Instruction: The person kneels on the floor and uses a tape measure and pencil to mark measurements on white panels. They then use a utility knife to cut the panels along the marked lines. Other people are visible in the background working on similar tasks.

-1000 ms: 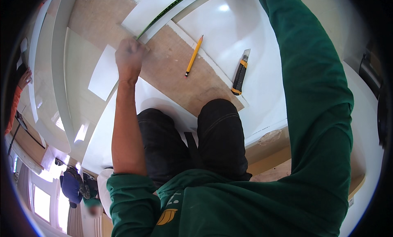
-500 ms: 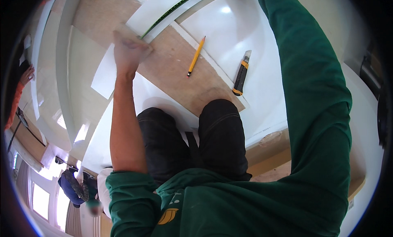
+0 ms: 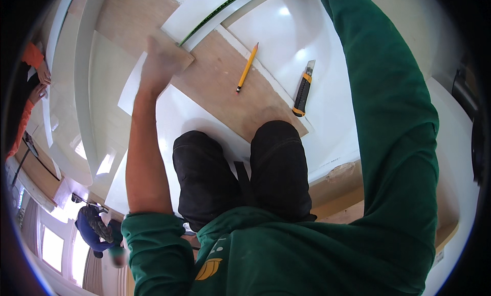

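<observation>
My left hand [image 3: 159, 68] is smeared by motion over the left edge of a brown wooden board [image 3: 215, 66], so its fingers cannot be made out. Close to it ends a narrow green-and-black band [image 3: 215, 13], which looks like a tape measure blade, lying along a white strip [image 3: 186, 12]. My right arm [image 3: 388, 91] reaches to the top edge, where only a sliver of the hand shows; its grip is hidden. Between my arms, a yellow pencil [image 3: 247, 68] lies on the brown board. Right of it, a black-and-yellow utility knife [image 3: 303, 91] with its blade out rests on a white panel [image 3: 327, 112].
My dark-trousered knees [image 3: 279, 147] are at the board's near edge. Another white piece [image 3: 130, 89] lies beside my left forearm. At far left, another person's hands [image 3: 41, 83] touch a long pale strip [image 3: 47, 112]. Someone else bends over at lower left [image 3: 94, 227].
My left forearm has swung a little to the left, its hand still blurred. At far left, the other person's second hand has come into view. The pencil and knife lie as before.
</observation>
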Action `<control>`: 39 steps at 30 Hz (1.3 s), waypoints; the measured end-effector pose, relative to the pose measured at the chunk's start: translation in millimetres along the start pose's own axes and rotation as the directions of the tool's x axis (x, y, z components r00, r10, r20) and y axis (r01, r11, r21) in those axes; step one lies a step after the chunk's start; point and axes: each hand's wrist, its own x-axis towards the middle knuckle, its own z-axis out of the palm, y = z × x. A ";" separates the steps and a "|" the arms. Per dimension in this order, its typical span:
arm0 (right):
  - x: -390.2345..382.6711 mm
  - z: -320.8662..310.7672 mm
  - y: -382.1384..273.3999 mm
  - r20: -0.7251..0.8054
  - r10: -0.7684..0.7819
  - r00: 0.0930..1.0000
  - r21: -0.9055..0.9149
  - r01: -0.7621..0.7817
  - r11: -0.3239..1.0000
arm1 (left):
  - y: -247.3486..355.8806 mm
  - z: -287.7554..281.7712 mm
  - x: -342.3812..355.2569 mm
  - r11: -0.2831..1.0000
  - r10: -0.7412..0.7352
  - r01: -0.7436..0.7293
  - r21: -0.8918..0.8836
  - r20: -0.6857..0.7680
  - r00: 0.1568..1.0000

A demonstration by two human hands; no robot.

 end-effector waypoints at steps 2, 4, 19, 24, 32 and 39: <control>0.3 5.9 3.5 -0.051 -0.018 0.999 0.002 0.018 1.000 | -7.8 -1.4 1.6 0.966 0.144 -0.120 0.227 -0.093 0.985; -0.5 10.1 7.9 -0.074 -0.030 0.997 0.020 0.032 0.999 | -13.7 -4.6 4.7 0.915 0.214 -0.151 0.373 -0.133 0.968; -89.8 71.8 -50.5 0.085 0.239 0.967 0.920 0.016 -0.391 | 4.7 -10.6 -5.9 0.928 -0.011 0.024 0.373 -0.036 0.999; -95.9 118.3 -182.3 0.000 0.168 0.986 0.745 0.112 -0.658 | -2.9 -9.7 -3.1 0.920 0.036 -0.014 0.393 -0.047 0.998; -74.9 131.0 -261.1 -0.261 0.666 0.698 0.931 0.364 -0.017 | -11.1 -7.6 -0.1 0.933 0.055 -0.029 0.359 -0.061 0.997; -71.0 144.5 -275.0 -0.276 0.742 0.611 0.921 0.389 0.023 | -11.2 -9.2 -1.4 0.943 0.099 -0.077 0.325 -0.052 0.994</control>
